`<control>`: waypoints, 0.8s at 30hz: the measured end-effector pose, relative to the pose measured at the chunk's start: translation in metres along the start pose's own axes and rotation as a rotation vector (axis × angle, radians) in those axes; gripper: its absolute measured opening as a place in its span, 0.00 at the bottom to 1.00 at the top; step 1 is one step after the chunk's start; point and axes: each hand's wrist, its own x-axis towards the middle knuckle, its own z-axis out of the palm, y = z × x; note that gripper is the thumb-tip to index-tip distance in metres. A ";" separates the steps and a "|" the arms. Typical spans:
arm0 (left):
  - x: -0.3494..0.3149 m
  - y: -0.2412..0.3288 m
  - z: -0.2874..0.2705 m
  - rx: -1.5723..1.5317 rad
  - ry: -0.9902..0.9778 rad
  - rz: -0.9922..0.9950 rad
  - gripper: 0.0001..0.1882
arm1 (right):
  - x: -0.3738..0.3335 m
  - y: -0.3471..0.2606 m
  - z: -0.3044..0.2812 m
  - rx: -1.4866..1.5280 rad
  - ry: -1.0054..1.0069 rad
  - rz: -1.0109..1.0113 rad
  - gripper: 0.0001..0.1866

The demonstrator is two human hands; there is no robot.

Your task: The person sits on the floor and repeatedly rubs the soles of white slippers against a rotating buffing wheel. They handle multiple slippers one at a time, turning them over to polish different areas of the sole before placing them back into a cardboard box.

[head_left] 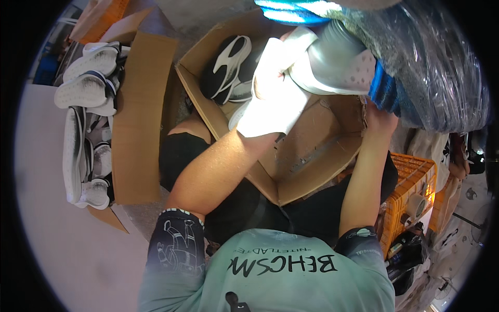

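A white clog (326, 78) with small round holes is held over an open cardboard box (319, 138). My left hand (273, 86), in a bright white glove, is closed around the strap end of the clog. The clog's other end meets blue bristles (383, 91). My right hand (381, 117) is raised just below these bristles; its fingers are hidden behind them, so whether it touches the clog does not show. Inside the box, along its left side, lie black-and-white shoes (228, 67).
Clear plastic film (442, 73) wraps a bulky thing at the upper right, with more blue bristles (296, 13) at the top. On the left, white shoes (83, 93) stack beside a cardboard flap (143, 119). An orange crate (408, 182) stands at my right.
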 end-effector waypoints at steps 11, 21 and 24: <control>-0.012 -0.022 -0.002 -0.117 -0.183 0.090 0.21 | -0.257 -0.025 0.025 -0.526 0.017 0.344 0.51; -0.010 0.003 0.012 0.081 0.039 -0.032 0.20 | -0.202 -0.017 0.093 -0.412 -0.184 0.318 0.48; -0.003 0.001 0.012 0.276 0.029 0.083 0.17 | -0.177 -0.013 0.101 -0.481 -0.208 0.303 0.48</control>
